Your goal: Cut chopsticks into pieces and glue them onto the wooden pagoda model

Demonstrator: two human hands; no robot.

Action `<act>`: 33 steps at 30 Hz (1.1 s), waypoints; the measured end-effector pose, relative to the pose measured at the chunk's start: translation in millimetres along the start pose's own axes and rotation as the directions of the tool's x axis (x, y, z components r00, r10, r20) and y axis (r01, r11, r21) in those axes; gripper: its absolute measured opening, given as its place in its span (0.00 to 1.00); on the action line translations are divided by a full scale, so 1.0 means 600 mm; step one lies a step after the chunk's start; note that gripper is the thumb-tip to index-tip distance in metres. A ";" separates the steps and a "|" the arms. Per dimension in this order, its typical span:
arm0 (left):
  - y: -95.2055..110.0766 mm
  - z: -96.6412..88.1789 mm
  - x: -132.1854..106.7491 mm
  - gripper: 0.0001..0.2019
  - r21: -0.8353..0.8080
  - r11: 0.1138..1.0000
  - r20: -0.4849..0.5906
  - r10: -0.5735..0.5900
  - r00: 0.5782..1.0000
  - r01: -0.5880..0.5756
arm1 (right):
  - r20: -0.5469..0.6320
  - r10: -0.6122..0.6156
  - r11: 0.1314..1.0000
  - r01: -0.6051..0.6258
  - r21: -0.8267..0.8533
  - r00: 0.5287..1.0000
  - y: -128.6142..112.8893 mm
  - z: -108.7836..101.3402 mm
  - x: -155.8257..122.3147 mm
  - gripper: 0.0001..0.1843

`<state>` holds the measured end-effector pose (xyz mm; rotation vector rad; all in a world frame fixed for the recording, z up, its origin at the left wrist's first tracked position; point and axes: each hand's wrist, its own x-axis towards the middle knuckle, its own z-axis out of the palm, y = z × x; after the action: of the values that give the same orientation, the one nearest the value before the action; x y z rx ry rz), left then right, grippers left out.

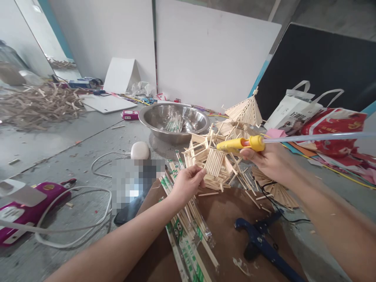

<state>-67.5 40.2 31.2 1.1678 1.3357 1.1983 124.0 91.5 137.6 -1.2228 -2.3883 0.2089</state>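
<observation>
My right hand [267,160] is closed around a yellow hot glue gun [241,144], with a long clear glue stick [317,137] running out of its back. The nozzle points left, close to a small flat panel of wooden sticks [214,162]. My left hand [190,180] pinches this panel at its lower left edge; the fingertips are partly hidden. Around and behind it lies a pile of wooden stick pieces [202,145]. Under my left forearm are chopsticks in green-printed wrappers [185,239]. A dark blue pipe cutter [258,243] rests on the brown surface [217,223].
Behind the pile stand a steel basin [176,137] with wrappers inside and a cone-shaped stick roof [245,111]. Magenta power strips [44,207], a white cable [108,199] and a phone [129,213] lie left. Bags [293,105] stand right; cut strips [41,105] heap far left.
</observation>
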 end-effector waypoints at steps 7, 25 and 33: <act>0.000 -0.001 0.000 0.16 0.011 1.000 -0.001 0.009 1.000 -0.009 | -0.011 -0.029 1.000 0.030 0.009 1.000 -0.001 0.006 0.004 0.25; 0.005 -0.002 0.001 0.15 0.011 1.000 -0.006 -0.013 1.000 0.013 | -0.066 -0.062 0.998 0.062 -0.001 0.996 0.003 0.012 0.003 0.22; 0.002 -0.004 0.000 0.15 -0.036 0.999 0.034 -0.007 0.999 0.008 | -0.073 -0.107 0.993 0.110 0.042 0.992 0.002 0.007 0.000 0.20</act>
<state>-69.5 39.9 32.7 1.1518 1.2875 1.1879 123.0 92.3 133.3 -1.0588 -2.3677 0.1822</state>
